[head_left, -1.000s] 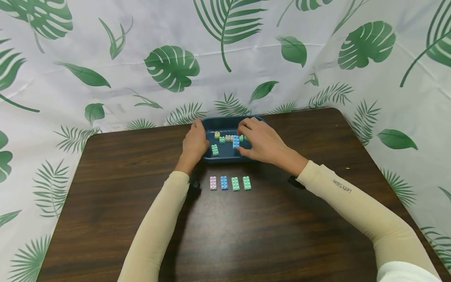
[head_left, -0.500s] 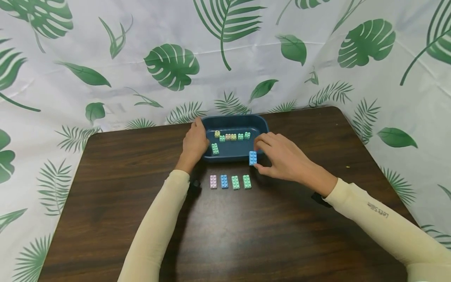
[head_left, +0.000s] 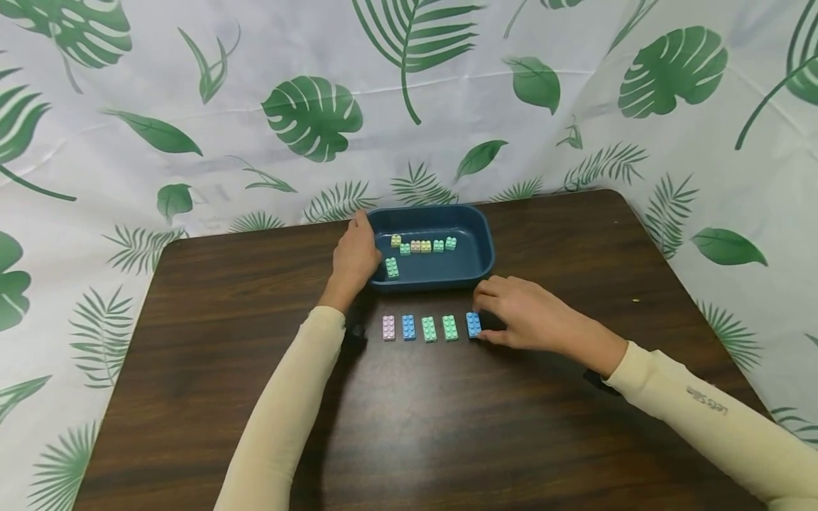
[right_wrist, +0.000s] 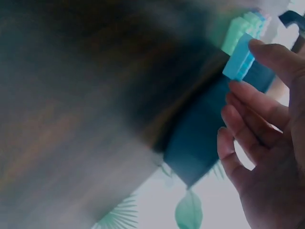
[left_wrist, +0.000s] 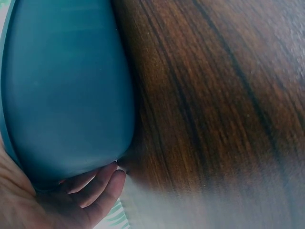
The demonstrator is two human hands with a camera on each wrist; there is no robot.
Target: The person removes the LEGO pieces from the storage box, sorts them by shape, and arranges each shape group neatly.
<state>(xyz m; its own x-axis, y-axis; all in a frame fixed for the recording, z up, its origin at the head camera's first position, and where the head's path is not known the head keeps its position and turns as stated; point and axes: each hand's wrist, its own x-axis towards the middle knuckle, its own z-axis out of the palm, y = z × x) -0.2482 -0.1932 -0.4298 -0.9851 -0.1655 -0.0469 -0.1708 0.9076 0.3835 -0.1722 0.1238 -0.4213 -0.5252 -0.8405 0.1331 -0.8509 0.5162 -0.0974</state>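
The right hand, pinching a blue brick, has moved clear in front of the tray; the left hand still grips the tray's left end.

I see a leaf-printed cloth hanging behind the dark table; on the table's right side, a yellow speck, perhaps a scrap.

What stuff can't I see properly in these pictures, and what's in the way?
Left wrist view: the bricks inside the tray, hidden by its wall.
Right wrist view: the grain of the table, blurred.
Head view: the left sleeve, cut off by the bottom edge.
Head view: what the yellow speck is, too small to tell.
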